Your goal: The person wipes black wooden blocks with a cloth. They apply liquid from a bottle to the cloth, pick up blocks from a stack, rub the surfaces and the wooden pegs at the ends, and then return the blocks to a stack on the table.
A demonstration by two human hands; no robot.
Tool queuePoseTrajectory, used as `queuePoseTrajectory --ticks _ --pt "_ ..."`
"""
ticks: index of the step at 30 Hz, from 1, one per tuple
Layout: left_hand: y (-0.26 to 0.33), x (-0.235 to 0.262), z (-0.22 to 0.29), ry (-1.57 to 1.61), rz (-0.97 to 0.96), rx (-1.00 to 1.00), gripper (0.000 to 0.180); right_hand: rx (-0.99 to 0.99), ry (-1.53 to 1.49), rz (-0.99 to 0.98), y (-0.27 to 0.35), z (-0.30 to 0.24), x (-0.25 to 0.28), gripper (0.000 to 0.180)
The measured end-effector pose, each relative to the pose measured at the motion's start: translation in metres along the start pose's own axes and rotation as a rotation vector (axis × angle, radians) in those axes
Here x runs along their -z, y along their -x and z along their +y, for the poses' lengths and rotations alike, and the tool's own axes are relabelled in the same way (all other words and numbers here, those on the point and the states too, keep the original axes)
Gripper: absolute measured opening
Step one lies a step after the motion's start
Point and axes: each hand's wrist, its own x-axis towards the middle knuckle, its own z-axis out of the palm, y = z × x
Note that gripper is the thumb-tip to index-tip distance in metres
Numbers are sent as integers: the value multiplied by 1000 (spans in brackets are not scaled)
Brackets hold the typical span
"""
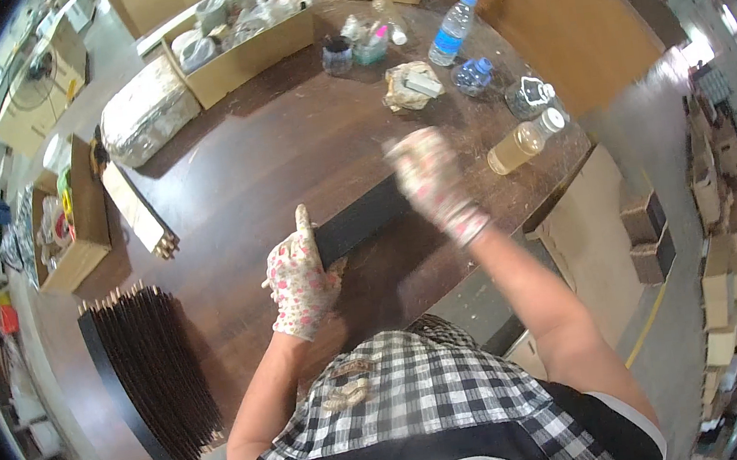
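A long flat black board (363, 220) lies slantwise on the brown table in front of me. My left hand (300, 279), in a white glove with pink flowers, grips its left end, with one finger pointing up along the edge. Over the board's right end is my right hand (428, 173), gloved the same way. Motion smears its fingers, so whether it holds anything is unclear. A row of similar black boards (144, 374), with light wooden pegs at their ends, stands packed together at the table's left.
Beyond my right hand are a bottle of yellowish liquid (522, 144), a clear water bottle (453, 31) and a crumpled wrapping with a grey block (413, 87). A wrapped bundle (148, 111), an open carton of bags (248, 53) and a smaller box (73, 232) stand far left.
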Motion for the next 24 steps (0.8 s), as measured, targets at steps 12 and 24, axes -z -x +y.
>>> queuePoseTrajectory --ticks 12,24 --pt "-5 -3 2 -75 23 -1 97 -153 329 -25 36 100 57 20" --pt "-3 2 6 -133 40 -33 94 -338 755 7 18 143 164 46"
